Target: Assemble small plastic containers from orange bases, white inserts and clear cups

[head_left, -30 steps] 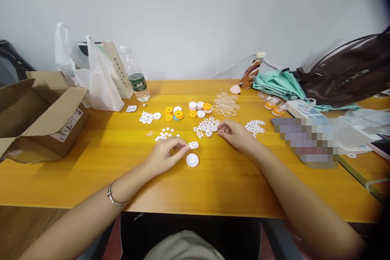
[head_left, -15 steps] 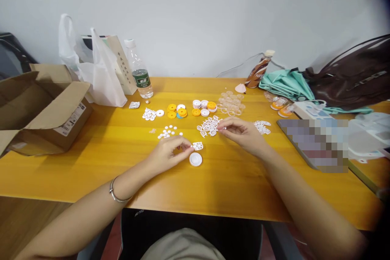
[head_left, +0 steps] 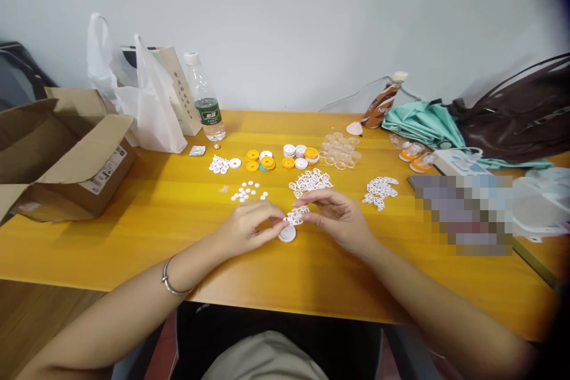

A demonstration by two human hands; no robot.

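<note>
My left hand (head_left: 252,225) pinches the edge of a white openwork plastic piece (head_left: 294,217) between thumb and index finger. My right hand (head_left: 336,219) closes on the far side of the same lacy white part, its thumb and index finger curved round it. Whether one or two pieces lie between my fingertips I cannot tell. Just beneath sits a round white plastic disc (head_left: 287,234) with a raised rim, partly covered by the held part. Behind my right hand lies a pile of similar white openwork pieces (head_left: 310,181).
More flat white cutouts (head_left: 380,191) lie to the right. Small white discs (head_left: 244,191), orange and white rings (head_left: 267,162) and clear plastic rings (head_left: 341,151) spread across the table. A cardboard box (head_left: 84,172) stands left, a water bottle (head_left: 207,107) behind, a tablet-like device (head_left: 412,185) right.
My right hand has moved left and nearer from the openwork pile to the piece in my left hand. That piece now lies over the back of the white disc.
</note>
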